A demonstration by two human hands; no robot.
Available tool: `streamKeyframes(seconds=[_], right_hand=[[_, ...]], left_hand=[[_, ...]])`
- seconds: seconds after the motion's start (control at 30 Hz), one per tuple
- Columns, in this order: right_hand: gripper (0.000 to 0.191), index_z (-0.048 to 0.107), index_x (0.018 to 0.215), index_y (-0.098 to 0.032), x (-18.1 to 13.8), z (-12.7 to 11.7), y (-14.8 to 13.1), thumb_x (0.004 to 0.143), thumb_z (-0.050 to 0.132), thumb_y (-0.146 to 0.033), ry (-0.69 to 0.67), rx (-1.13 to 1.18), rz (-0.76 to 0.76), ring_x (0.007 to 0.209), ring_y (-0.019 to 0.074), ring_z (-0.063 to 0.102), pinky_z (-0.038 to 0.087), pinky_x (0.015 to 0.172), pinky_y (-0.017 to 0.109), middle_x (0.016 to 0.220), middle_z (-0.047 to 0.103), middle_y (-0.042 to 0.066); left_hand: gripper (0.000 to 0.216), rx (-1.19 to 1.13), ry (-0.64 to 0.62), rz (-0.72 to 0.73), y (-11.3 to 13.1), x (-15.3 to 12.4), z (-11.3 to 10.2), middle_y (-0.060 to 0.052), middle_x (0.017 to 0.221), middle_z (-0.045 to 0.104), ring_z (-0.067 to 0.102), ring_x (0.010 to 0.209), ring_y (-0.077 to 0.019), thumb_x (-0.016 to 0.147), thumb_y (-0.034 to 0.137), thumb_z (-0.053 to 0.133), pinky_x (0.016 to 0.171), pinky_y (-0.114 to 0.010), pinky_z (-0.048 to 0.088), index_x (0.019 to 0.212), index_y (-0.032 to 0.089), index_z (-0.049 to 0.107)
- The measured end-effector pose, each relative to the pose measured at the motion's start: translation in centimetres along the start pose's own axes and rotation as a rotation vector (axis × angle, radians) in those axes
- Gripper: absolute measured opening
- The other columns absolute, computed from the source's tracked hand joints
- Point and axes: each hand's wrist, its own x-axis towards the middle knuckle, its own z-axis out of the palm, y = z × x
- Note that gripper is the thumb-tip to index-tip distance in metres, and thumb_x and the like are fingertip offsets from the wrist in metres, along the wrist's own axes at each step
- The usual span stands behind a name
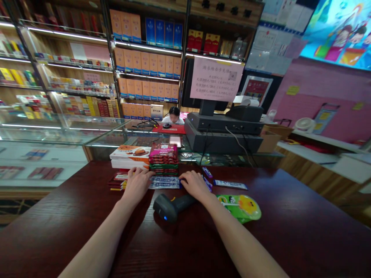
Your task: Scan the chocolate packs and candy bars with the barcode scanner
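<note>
Several flat blue-and-white snack packets (164, 182) lie stacked on the dark wooden counter. My left hand (138, 180) has its bent fingers at their left end, and my right hand (193, 183) has its fingertips at their right end. Directly behind stands a pile of red packs (164, 153) above green packs (164, 168). White-and-orange boxes (131, 154) are stacked beside that pile. Red and yellow packs (117, 182) are partly hidden by my left hand. Purple packets (207, 183) lie next to my right hand. A barcode scanner (168, 208) rests below, between my forearms.
To the right are a blue-and-white stick packet (230, 185) and a green pouch with a yellow duck (245, 207), partly behind my right forearm. A cash register (224, 131) with a monitor stands behind. Across the glass counter (107, 135), a person (174, 116) is low behind it.
</note>
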Motion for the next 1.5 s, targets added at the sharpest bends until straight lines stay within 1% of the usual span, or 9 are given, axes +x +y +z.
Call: streamKeyframes(seconds=[0.13,0.3,0.43,0.6,0.77,1.03,1.23,1.3,1.5], right_hand=[[0.024,0.073,0.111,-0.025,-0.6,-0.8,0.6,0.097,0.053,-0.024,0.021,-0.003,0.008,0.109,0.0242,0.06,0.04,0.091,0.036,0.114,0.073,0.006],[0.024,0.073,0.111,-0.025,-1.5,-1.7,1.9,0.096,0.054,-0.022,0.051,-0.006,0.026,0.108,0.0232,0.061,0.04,0.093,0.036,0.112,0.074,0.005],[0.024,0.073,0.111,-0.027,-2.1,-2.4,3.3,0.097,0.053,-0.023,0.074,-0.021,0.057,0.109,0.0232,0.061,0.04,0.093,0.036,0.112,0.074,0.004],[0.026,0.073,0.111,-0.028,-2.9,-3.6,5.6,0.097,0.051,-0.023,0.081,-0.036,0.124,0.113,0.0236,0.061,0.039,0.092,0.036,0.115,0.074,0.003],[0.027,0.073,0.112,-0.028,-3.8,-5.0,8.3,0.097,0.05,-0.023,0.088,-0.058,0.169,0.112,0.0239,0.062,0.04,0.092,0.036,0.117,0.075,0.003],[0.028,0.072,0.115,-0.027,-5.8,-6.2,13.9,0.094,0.055,-0.021,0.013,-0.024,0.287,0.119,0.0268,0.062,0.041,0.096,0.041,0.122,0.073,0.004],[0.03,0.072,0.115,-0.028,-6.9,-6.5,18.4,0.09,0.058,-0.019,-0.013,-0.01,0.356,0.119,0.0266,0.063,0.044,0.095,0.039,0.121,0.074,0.003],[0.031,0.072,0.115,-0.029,-7.2,-6.4,19.7,0.088,0.061,-0.017,-0.021,0.002,0.365,0.118,0.0251,0.064,0.045,0.095,0.037,0.12,0.075,0.001],[0.039,0.071,0.116,-0.03,-7.9,-5.2,22.5,0.081,0.068,-0.014,-0.029,0.029,0.385,0.117,0.0252,0.065,0.047,0.097,0.037,0.121,0.074,0.001]], left_hand=[[0.028,-0.043,0.035,0.037,0.5,0.2,-0.2,-0.008,0.107,0.075,0.06,0.104,-0.0321,0.09,0.022,0.055,0.101,-0.053,0.031,0.112,0.026,0.071],[0.027,-0.13,0.065,0.1,1.2,0.7,-0.2,-0.007,0.109,0.076,0.061,0.106,-0.0304,0.093,0.028,0.051,0.101,-0.051,0.033,0.111,0.028,0.072],[0.026,-0.143,0.039,0.144,1.9,1.5,-0.3,-0.006,0.108,0.076,0.062,0.105,-0.0285,0.092,0.03,0.054,0.1,-0.048,0.036,0.11,0.028,0.073],[0.024,-0.155,-0.028,0.219,3.4,3.5,-0.9,-0.005,0.108,0.076,0.061,0.107,-0.0289,0.09,0.028,0.058,0.101,-0.047,0.035,0.109,0.028,0.073],[0.02,-0.172,-0.043,0.289,6.2,5.9,-1.6,-0.004,0.106,0.076,0.061,0.106,-0.0279,0.089,0.026,0.06,0.1,-0.047,0.033,0.102,0.03,0.075],[0.022,-0.121,-0.147,0.483,12.2,9.1,-2.0,-0.004,0.109,0.074,0.059,0.109,-0.027,0.09,0.023,0.059,0.099,-0.046,0.033,0.106,0.029,0.073],[0.021,-0.075,-0.182,0.556,16.4,11.5,-0.2,-0.004,0.109,0.075,0.059,0.112,-0.0263,0.09,0.024,0.059,0.103,-0.046,0.032,0.105,0.028,0.072],[0.024,-0.066,-0.219,0.555,17.5,12.1,0.7,-0.004,0.11,0.075,0.06,0.112,-0.0266,0.091,0.024,0.058,0.102,-0.047,0.033,0.11,0.029,0.071],[0.032,-0.084,-0.292,0.534,19.9,13.2,2.7,-0.006,0.119,0.073,0.06,0.118,-0.0273,0.089,0.027,0.062,0.103,-0.045,0.035,0.12,0.026,0.066]])
